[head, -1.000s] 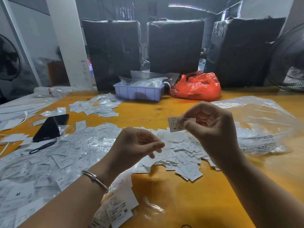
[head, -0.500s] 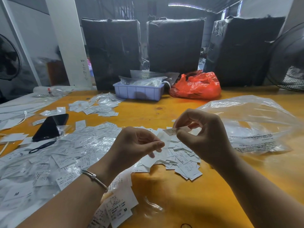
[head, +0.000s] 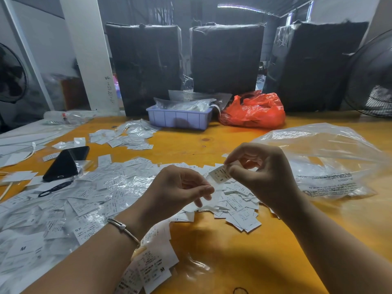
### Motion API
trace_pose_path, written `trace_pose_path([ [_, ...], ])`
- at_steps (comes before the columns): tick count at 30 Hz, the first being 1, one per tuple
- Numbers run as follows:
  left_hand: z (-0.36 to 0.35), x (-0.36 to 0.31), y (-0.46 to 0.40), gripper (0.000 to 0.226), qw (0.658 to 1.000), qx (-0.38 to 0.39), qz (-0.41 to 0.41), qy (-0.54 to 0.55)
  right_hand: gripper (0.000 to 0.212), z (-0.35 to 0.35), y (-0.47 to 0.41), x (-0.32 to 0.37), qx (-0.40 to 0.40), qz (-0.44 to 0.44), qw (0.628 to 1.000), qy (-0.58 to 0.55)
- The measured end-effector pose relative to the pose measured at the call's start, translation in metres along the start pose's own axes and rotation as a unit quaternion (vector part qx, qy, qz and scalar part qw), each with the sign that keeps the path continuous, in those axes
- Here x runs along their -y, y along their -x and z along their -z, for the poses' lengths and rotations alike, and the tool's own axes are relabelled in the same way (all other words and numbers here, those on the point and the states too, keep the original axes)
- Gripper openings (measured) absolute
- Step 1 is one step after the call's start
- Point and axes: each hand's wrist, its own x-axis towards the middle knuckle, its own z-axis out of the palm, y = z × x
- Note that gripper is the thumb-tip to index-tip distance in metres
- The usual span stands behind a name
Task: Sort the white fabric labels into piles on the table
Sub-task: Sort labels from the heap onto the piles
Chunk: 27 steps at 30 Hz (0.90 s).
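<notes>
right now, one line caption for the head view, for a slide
Right hand pinches a white label marked S above the loose label heap on the yellow table; left hand hovers beside it.

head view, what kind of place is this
Probably a garment workshop or packing room. Size labels marked M, S and XL litter a yellow table, black wrapped bales stand behind it, and the right hand pinches one label.

Bare forearms, one bracelet

Both forearms are bare, no sleeves in view. The left wrist wears a thin silver bangle (head: pixel 124 228) with a small bead-like joint on it. The right wrist wears nothing, and no rings show on either hand.
</notes>
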Motion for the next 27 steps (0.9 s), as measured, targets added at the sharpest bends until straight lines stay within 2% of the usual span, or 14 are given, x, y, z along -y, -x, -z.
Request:
trace_pose_path([
  [5,-0.0002,0.0001,-0.0001,0.026,1.000,0.009,0.018,0.009,0.015,0.0010,-0.0003,-0.0004,0.008,-0.014,0.998,-0.060],
  [8,0.0003,-0.0008,-0.0007,0.017,0.999,0.022,0.037,0.023,0.014,0.0030,-0.0011,-0.0030,0.009,-0.030,0.996,-0.089],
  [12,0.0029,-0.0013,-0.0008,0.013,0.997,0.036,0.058,0.033,0.014,0.0044,-0.0018,-0.0069,0.011,-0.038,0.997,-0.069],
  [16,0.0038,-0.0022,-0.0004,0.017,0.997,0.038,0.061,0.027,0.005,0.0056,-0.0021,-0.0055,0.030,-0.059,0.994,-0.082],
  [20,0.0026,-0.0006,-0.0006,0.013,0.997,0.044,0.058,0.009,0.017,0.0041,-0.0011,-0.0066,0.066,-0.048,0.995,-0.052],
  [27,0.0005,0.0009,-0.0006,0.007,0.996,0.050,0.072,0.022,0.014,0.0017,-0.0016,-0.0054,0.084,-0.023,0.996,-0.028],
])
